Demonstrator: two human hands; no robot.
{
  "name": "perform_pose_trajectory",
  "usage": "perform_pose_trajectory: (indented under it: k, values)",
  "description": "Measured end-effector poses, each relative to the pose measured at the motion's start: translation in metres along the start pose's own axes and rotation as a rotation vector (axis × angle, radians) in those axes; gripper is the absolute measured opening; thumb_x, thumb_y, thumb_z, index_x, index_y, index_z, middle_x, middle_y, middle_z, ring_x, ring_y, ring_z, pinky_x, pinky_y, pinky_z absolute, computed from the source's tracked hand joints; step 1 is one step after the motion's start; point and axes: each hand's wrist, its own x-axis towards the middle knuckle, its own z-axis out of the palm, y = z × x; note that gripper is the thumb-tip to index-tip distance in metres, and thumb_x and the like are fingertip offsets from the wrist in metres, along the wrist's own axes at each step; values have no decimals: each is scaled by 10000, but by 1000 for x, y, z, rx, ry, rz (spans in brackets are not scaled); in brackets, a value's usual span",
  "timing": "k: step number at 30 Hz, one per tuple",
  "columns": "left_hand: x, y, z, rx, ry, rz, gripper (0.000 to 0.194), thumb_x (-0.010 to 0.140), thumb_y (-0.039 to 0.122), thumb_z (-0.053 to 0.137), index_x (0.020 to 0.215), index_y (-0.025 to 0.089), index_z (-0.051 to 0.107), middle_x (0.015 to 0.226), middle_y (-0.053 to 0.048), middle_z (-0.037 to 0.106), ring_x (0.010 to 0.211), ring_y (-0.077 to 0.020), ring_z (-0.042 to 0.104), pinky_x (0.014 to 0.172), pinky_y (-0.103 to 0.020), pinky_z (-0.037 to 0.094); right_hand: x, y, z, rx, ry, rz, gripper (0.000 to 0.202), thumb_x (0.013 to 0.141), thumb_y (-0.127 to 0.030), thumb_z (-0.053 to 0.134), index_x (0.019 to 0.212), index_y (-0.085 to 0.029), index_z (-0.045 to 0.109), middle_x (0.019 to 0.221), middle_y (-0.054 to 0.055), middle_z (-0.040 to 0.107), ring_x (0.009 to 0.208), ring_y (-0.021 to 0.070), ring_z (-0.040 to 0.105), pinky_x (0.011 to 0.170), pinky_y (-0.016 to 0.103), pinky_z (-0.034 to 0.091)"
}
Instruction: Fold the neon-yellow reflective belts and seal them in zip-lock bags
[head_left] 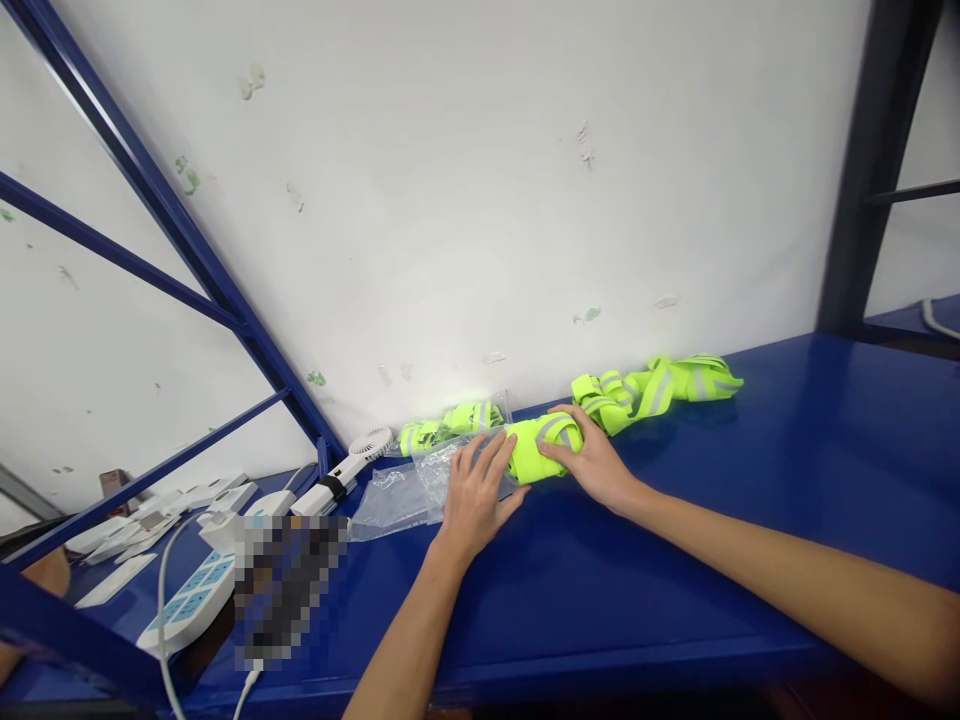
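A rolled neon-yellow strap with grey reflective stripes (531, 455) lies on the blue shelf between my hands. My right hand (596, 465) grips its right end, thumb in front and fingers behind. My left hand (478, 490) is at its left end, over the mouth of a clear plastic bag (439, 468), fingertips on the strap and bag. Another clear bag (390, 500) lies flat to the left. Behind them are yellow bundles in clear bags (472, 418). A loose tangle of yellow straps (660, 390) rests to the right, near the wall.
A white handheld fan (371, 441) lies left of the bags. Further left are a white power strip (196, 600) with cables, white boxes (225, 495) and a blurred-out dark object (289, 585). Blue metal bars (187, 240) cross the left side; a dark post (870, 190) stands at right.
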Motion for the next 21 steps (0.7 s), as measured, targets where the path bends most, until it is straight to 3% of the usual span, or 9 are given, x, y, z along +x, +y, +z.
perform_pose_trajectory:
  k: [6,12,15,18,21]
  values:
    - [1,-3,2,-6,39,22,709,798,525,638,1402,245,393,1315,-92,581,1284,-307,442,1037,-458,364,-4,1,4,-14,-58,-16,387,735,-320,666,1078,-238,508,1036,18,557,960,221,552,875,342,442]
    - [0,0,-1,-56,90,2,739,744,570,657,1362,224,446,1294,-93,595,1288,-301,454,1094,-469,330,-9,-4,6,29,-141,-54,407,719,-305,696,1065,-233,495,978,4,566,885,197,556,804,312,458]
    - [2,5,-3,-20,75,-65,771,746,562,633,1387,196,410,1380,-121,513,1313,-314,427,1119,-486,303,-10,-9,6,82,-163,-70,417,718,-288,700,1073,-236,487,986,0,566,886,190,555,792,299,459]
    - [3,7,-2,32,56,-169,940,708,627,635,1441,138,306,1454,-178,402,1345,-339,379,1108,-489,327,-9,-13,3,105,-205,-83,422,719,-252,692,1087,-248,486,1010,-4,556,910,185,546,797,285,455]
    - [5,6,1,17,-10,-182,1035,674,694,630,1451,127,248,1428,-195,425,1337,-337,388,1122,-503,302,-8,-14,2,82,-250,-113,425,714,-219,678,1095,-253,494,1046,0,549,948,191,537,811,282,453]
